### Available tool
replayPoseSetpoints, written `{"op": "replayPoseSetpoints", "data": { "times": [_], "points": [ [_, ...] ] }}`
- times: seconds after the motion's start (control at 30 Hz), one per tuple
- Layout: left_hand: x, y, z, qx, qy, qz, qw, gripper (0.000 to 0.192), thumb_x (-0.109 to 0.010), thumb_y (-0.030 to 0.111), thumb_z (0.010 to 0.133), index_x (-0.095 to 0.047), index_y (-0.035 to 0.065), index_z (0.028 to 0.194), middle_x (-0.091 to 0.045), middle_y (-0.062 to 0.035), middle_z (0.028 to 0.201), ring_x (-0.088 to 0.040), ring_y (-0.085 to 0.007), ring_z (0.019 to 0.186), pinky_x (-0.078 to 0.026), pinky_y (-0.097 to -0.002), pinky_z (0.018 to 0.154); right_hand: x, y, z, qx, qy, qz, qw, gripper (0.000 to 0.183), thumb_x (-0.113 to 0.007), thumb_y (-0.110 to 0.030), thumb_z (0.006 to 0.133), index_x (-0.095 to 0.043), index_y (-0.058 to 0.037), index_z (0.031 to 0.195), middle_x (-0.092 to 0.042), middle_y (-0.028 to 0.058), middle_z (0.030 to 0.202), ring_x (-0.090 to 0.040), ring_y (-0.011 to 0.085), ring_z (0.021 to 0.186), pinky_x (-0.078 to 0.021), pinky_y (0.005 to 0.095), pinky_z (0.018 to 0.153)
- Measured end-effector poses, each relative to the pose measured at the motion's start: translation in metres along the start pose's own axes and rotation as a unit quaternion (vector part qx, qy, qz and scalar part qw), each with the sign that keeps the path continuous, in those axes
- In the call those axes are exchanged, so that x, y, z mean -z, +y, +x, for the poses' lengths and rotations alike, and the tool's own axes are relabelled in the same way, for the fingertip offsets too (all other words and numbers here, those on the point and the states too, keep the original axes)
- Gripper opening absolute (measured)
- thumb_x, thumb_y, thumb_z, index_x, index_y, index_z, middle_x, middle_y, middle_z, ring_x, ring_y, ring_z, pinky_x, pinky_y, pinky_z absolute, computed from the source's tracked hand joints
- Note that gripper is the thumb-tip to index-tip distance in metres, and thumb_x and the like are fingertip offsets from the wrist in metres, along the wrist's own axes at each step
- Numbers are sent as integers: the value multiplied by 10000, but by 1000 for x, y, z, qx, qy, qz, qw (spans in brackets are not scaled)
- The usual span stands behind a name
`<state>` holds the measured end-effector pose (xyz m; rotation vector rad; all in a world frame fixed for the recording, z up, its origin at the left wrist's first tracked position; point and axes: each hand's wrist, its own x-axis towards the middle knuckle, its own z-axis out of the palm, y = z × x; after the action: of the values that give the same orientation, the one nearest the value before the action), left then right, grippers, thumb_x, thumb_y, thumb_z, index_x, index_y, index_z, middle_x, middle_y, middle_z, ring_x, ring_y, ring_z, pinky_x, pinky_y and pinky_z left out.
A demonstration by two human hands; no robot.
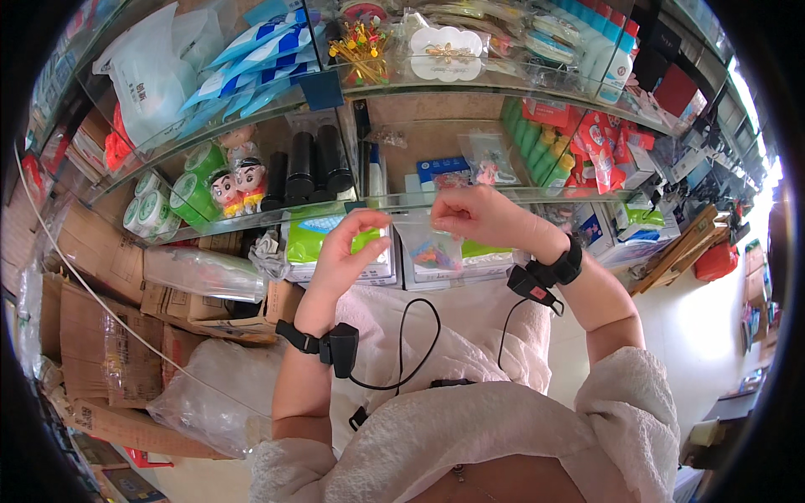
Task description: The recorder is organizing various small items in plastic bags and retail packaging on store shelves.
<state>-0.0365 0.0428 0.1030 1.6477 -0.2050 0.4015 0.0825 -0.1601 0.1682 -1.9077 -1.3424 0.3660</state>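
My left hand [355, 248] is raised just beyond my lap, with a gap between its thumb and curled fingers and nothing seen in them. To its right, a clear plastic bag [437, 251] holding small multicoloured pieces hangs before the white boxes. My right hand [481, 217] is bent at the wrist above the bag. Its fingertips are closed at the bag's upper right, seemingly pinching the plastic, though the hand partly hides the contact. Black straps with small devices and cables circle both wrists.
Ahead runs a glass display shelf [415, 200] with black cylinders [302, 163], figurines [236, 185], green bottles [534, 151] and small packets [487, 160]. Green-topped boxes [377, 270] stand beneath it. Cardboard boxes [107, 339] and plastic wrapping [214, 383] crowd the left; a thin white cord [94, 295] crosses there.
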Motion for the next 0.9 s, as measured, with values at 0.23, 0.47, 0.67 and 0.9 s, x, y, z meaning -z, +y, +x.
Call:
{"op": "replayPoseSetpoints", "data": {
  "times": [0.23,0.47,0.67,0.9],
  "points": [
    [-22,-13,8,76,-6,-89,993,172,-562,78,831,-583,-30,963,-626,-46,893,-565,-97,827,-430,-228,781,5,6,7,-40,13,90,995,135,-518,-139,871,-563,-15,846,-577,8,675,-535,80,580,-437,211,538],
    [-29,-6,7,95,53,-134,985,136,-518,88,861,-585,-18,913,-632,-74,882,-584,-117,825,-441,-238,775,10,0,4,28,3,-73,997,187,-532,-207,842,-578,-27,864,-590,49,671,-565,102,583,-444,244,527],
    [-31,-22,-6,90,20,-171,981,227,-505,97,872,-519,-4,1074,-600,-66,999,-577,-116,823,-457,-246,751,18,-4,34,-47,-77,38,995,242,-573,-267,820,-595,-27,840,-603,37,711,-582,104,597,-443,228,538],
    [-25,-48,-23,172,-2,-200,965,279,-502,132,879,-500,-6,1122,-599,-68,1001,-574,-112,802,-501,-254,668,49,97,135,-283,-39,129,950,322,-526,-336,851,-573,-18,874,-609,63,721,-576,112,568,-460,219,479]
  ]
}}
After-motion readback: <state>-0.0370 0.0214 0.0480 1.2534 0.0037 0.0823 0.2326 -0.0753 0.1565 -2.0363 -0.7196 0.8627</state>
